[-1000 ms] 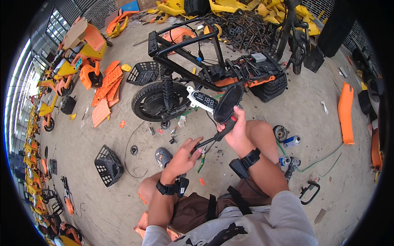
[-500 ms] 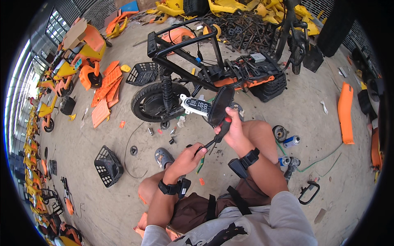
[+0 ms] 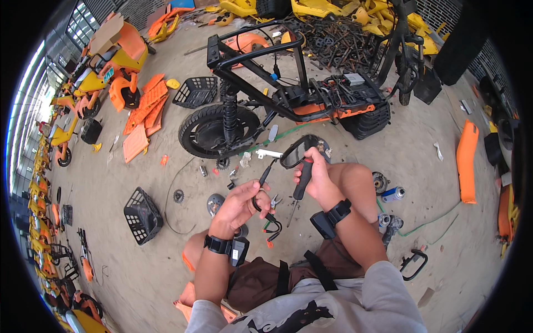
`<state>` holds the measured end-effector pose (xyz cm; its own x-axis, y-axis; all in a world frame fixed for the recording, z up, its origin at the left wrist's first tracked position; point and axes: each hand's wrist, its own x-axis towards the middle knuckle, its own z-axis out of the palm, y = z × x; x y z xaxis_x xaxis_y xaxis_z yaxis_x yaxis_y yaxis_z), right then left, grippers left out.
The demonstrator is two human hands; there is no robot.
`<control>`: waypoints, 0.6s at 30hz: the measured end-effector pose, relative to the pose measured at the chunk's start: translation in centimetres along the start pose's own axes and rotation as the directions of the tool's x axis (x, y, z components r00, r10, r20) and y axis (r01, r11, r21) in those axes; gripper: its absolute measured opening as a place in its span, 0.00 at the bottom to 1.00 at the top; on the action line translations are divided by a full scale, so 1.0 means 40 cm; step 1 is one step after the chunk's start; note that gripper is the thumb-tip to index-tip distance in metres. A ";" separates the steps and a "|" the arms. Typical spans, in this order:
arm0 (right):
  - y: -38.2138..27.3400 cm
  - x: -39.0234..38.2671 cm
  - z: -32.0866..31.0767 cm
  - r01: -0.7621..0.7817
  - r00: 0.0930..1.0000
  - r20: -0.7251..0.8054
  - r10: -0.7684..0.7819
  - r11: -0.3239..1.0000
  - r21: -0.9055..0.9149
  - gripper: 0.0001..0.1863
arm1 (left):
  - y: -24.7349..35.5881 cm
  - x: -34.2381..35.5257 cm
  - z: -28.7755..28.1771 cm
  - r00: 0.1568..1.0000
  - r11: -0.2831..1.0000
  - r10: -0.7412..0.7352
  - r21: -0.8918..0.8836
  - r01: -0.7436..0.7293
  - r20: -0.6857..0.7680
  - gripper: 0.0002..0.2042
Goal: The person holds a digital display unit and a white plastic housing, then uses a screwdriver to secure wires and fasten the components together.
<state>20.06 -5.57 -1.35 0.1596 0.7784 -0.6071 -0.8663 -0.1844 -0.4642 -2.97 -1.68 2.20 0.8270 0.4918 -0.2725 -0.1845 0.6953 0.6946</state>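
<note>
My right hand [image 3: 317, 176] grips a black-and-red handled tool [image 3: 302, 180] together with a black oval housing [image 3: 294, 152], whose dark face is tilted. A narrow white piece [image 3: 269, 154], apparently the display seen on edge, shows beside the housing. My left hand [image 3: 240, 204] has its fingers bent around a black cable [image 3: 265, 176], whose looped lower part and coloured connectors hang below the hand. Just beyond both hands stands a stripped scooter's black frame [image 3: 250, 55] with its rear wheel [image 3: 191, 139].
A black basket [image 3: 141, 216] lies at left, another [image 3: 194, 91] behind. Spray cans [image 3: 393, 194], small parts and a long orange panel [image 3: 467, 161] are at right. Parked yellow scooters [image 3: 91, 83], stacked orange panels [image 3: 147, 119] and heaped metal parts [image 3: 344, 44] surround the work spot.
My left hand has risen and turned, drawing the cable upright with its loop now visible. The housing and display in my right hand have tilted, so the display's lit-looking face no longer shows.
</note>
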 end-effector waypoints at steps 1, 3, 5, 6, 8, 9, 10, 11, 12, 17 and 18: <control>0.003 0.010 -0.006 0.008 1.000 -0.019 -0.009 0.999 -0.054 0.15 | 0.001 -0.002 -0.004 1.000 1.000 0.008 0.018 -0.008 0.011 0.16; 0.006 0.023 -0.013 0.038 0.998 -0.049 -0.045 0.992 -0.122 0.12 | 0.006 -0.003 -0.010 1.000 0.999 0.012 0.035 -0.013 0.026 0.16; 0.004 0.007 0.000 0.034 0.997 -0.065 -0.044 0.990 -0.139 0.13 | 0.012 -0.007 -0.015 1.000 0.994 0.003 0.105 -0.002 -0.015 0.17; 0.003 -0.002 0.011 0.030 0.996 -0.079 -0.043 0.988 -0.154 0.14 | 0.014 -0.009 -0.014 1.000 0.995 0.005 0.103 -0.003 -0.016 0.17; 0.003 0.001 0.009 0.032 0.998 -0.044 -0.038 0.990 -0.138 0.13 | 0.020 -0.013 -0.008 0.997 0.996 0.046 0.078 -0.042 -0.056 0.16; 0.002 -0.001 0.008 0.034 0.999 -0.008 -0.035 0.992 -0.120 0.13 | 0.020 -0.012 -0.011 0.997 0.996 0.048 0.075 -0.043 -0.057 0.16; 0.001 -0.003 0.007 0.032 0.999 -0.008 -0.033 0.992 -0.123 0.13 | 0.020 -0.010 -0.017 0.992 0.996 0.088 0.015 -0.087 -0.087 0.16; -0.002 -0.012 0.011 0.055 0.998 0.010 -0.054 0.996 -0.076 0.14 | 0.019 -0.008 -0.024 0.984 0.990 0.127 -0.044 -0.133 -0.121 0.16; -0.004 -0.017 0.012 0.076 0.997 0.028 -0.075 0.997 -0.028 0.15 | 0.017 -0.003 -0.030 0.984 0.989 0.130 -0.047 -0.137 -0.125 0.16; 0.034 -0.006 -0.015 0.112 0.994 0.043 -0.105 0.966 -0.233 0.16 | 0.004 0.033 -0.041 0.935 0.936 0.245 -0.189 -0.297 -0.257 0.15; 0.047 -0.005 -0.013 0.104 0.994 0.067 -0.089 0.956 -0.273 0.16 | 0.003 0.038 -0.043 0.919 0.927 0.258 -0.193 -0.323 -0.297 0.15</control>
<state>18.63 -6.37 -2.43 0.2041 0.8300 -0.5190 -0.6827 -0.2593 -0.6831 -2.65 0.02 0.73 0.5551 0.7872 -0.2686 -0.5404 0.5868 0.6029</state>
